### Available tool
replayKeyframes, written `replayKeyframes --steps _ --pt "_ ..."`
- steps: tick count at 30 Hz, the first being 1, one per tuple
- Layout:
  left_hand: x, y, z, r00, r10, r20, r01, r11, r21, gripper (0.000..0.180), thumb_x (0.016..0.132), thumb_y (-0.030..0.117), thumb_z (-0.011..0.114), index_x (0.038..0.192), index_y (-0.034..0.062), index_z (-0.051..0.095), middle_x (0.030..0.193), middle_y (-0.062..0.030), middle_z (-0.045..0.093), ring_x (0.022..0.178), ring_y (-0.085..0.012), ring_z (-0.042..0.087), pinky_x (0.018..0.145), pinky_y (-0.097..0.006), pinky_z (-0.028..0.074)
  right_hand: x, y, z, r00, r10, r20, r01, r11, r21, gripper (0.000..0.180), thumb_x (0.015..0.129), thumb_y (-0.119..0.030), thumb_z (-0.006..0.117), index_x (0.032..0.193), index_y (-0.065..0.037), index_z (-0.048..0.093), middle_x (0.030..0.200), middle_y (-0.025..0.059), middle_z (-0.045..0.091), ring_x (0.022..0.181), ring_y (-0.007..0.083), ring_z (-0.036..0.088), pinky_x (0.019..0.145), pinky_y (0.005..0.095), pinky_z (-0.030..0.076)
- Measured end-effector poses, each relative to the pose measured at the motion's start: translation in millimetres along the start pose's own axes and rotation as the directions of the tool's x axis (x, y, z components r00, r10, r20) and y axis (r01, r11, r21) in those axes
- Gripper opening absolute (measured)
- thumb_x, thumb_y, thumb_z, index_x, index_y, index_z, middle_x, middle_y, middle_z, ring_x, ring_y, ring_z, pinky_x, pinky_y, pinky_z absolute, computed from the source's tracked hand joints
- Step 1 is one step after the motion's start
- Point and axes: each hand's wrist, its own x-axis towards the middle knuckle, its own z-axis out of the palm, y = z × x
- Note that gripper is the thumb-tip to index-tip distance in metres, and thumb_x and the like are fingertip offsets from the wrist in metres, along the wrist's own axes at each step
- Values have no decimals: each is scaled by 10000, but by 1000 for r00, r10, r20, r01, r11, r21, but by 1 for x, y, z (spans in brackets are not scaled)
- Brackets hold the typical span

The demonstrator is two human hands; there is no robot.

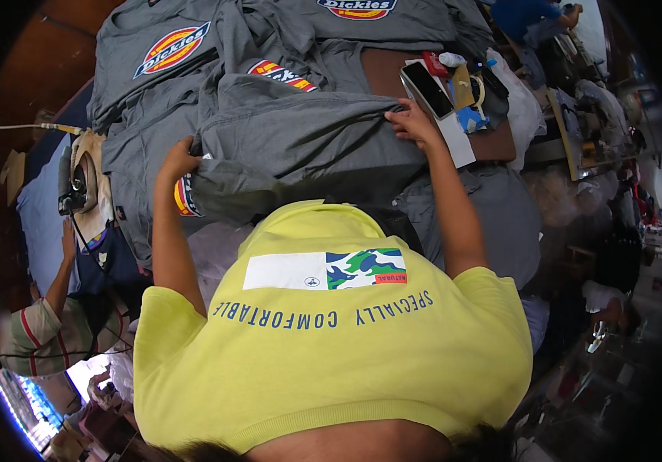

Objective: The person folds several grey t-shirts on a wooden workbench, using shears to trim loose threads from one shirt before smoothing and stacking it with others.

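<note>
Nearest: the person's own yellow shirt (331,362), bearing a long rectangular patch, white on the left, blue-green camouflage on the right, with a small red tab at its right corner.

Just beyond: folded grey garment (308,146) lying across the tabletop (492,142), centre of scene. Left hand (179,160) closed on the garment's left edge, fingers curled into the fabric. Right hand (412,123) pinching the garment's upper right corner, fingers bent down onto the cloth.

Left of the left hand: an iron (77,185) on a pale pad, cord trailing left. Another person's arm (57,269) in a striped sleeve near the left edge.

Right of the right hand: a dark phone (427,88) on a white sheet, small red, yellow and blue items just past it.

Far: more grey shirts (161,69) spread flat, each with an oval chest logo in red, yellow and blue.
</note>
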Motion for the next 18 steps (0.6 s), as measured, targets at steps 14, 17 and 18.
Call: replayKeyframes --steps 14,17,18 --pt "14 88 -94 963 195 -188 -268 787 -555 171 730 -30 542 879 52 540 861 -21 498 887 -142 468 800 -257 367 39 -44 -50 949 -299 -99 307 948 77 316 726 -230 733 915 -28 582 820 25 597 741 120 549 662 264 434" --pt "-8 121 -172 827 425 -366 -462 887 -14 317 611 -137 399 761 33 621 934 -88 536 942 -226 528 842 -234 370 8 -119 -62 963 -259 76 197 867 458 365 749 -268 718 976 -32 555 872 33 605 833 116 571 747 282 469" --pt "-9 132 -190 781 464 -418 -398 886 239 350 650 -114 406 826 63 652 1025 -101 556 986 -272 552 857 -265 400 7 -136 -76 928 -306 212 189 878 439 381 745 -253 722 998 -33 540 892 34 600 849 110 568 761 277 471"
